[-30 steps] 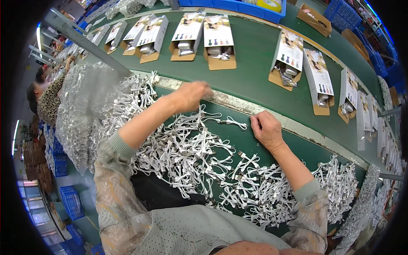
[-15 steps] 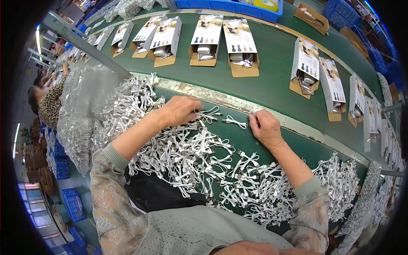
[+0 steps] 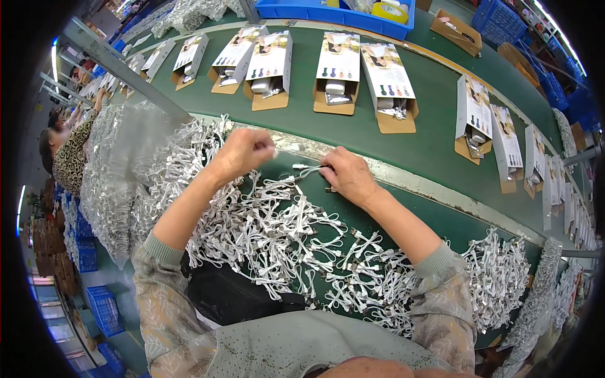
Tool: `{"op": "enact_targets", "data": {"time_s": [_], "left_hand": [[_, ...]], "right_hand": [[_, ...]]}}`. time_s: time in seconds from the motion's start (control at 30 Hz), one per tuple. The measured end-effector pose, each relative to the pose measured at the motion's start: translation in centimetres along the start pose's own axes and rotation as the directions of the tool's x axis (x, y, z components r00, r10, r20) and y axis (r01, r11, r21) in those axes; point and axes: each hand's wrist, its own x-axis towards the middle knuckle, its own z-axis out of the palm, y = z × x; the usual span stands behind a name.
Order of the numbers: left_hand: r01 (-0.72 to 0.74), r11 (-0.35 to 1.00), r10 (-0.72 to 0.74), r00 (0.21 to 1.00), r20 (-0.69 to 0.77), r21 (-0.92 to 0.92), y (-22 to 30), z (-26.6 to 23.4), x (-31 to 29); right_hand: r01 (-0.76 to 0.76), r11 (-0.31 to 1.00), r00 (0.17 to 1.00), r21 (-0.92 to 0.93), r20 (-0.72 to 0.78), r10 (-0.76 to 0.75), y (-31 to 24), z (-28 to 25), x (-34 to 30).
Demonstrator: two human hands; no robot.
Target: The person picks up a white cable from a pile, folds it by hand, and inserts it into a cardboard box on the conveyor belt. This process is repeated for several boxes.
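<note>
Over the near strip of green table, my right hand (image 3: 350,176) is closed at the fingertips on a short white USB cable (image 3: 307,169), whose end sticks out to the left. A metal plug shows just under those fingers. To the left, my left hand (image 3: 241,153) is raised above the cable heap with its fingers curled into a pinch. Something small and pale shows at its fingertips, too blurred to name. Below both hands spreads a large heap of looped white USB cables (image 3: 252,217), and another pile (image 3: 495,277) lies by my right elbow.
Beyond a worn pale rail (image 3: 435,194), a green belt (image 3: 428,116) carries a row of open white boxes (image 3: 337,60) with small white devices inside. Clear plastic bags (image 3: 120,170) bulge at the left. A blue tray (image 3: 302,11) stands at the back; another person (image 3: 72,151) sits far left.
My right hand has moved left onto a cable. My left hand has lifted and shifted left, away from the cables it was at. The boxes on the belt have slid right.
</note>
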Motion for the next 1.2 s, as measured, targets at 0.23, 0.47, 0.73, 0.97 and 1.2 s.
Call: {"op": "enact_targets", "data": {"time_s": [0.23, 0.47, 0.73, 0.97, 1.2], "left_hand": [[0.175, 0.976, -0.074, 0.827, -0.558, 0.131, -2.7, 2.5, 8.4], [0.16, 0.983, -0.097, 0.859, -0.502, 0.084, -1.9, 5.6, 13.2], [-0.214, 0.974, 0.223, 0.963, -0.149, 0.074, 3.1, 4.6, 5.5], [-0.235, 0.924, 0.173, 0.96, 0.218, 0.302, 2.2, 3.7, -0.6], [-0.41, 0.893, 0.324, 0.872, 0.368, 0.186, 4.2, 5.2, -1.7]], "right_hand": [[-0.544, 0.727, 0.733, 0.418, -0.184, 0.655, 2.3, -3.4, 1.5], [-0.573, 0.815, 0.708, -0.085, -0.552, 0.441, 6.1, -5.0, 4.1], [-0.544, 0.806, 0.734, -0.235, -0.599, 0.32, 8.2, -7.9, 5.4], [-0.232, 0.94, 0.972, -0.249, -0.017, 0.236, -0.5, -7.6, -1.0], [-0.445, 0.896, 0.887, -0.004, 0.139, 0.441, -3.4, -5.4, -4.1]]}}
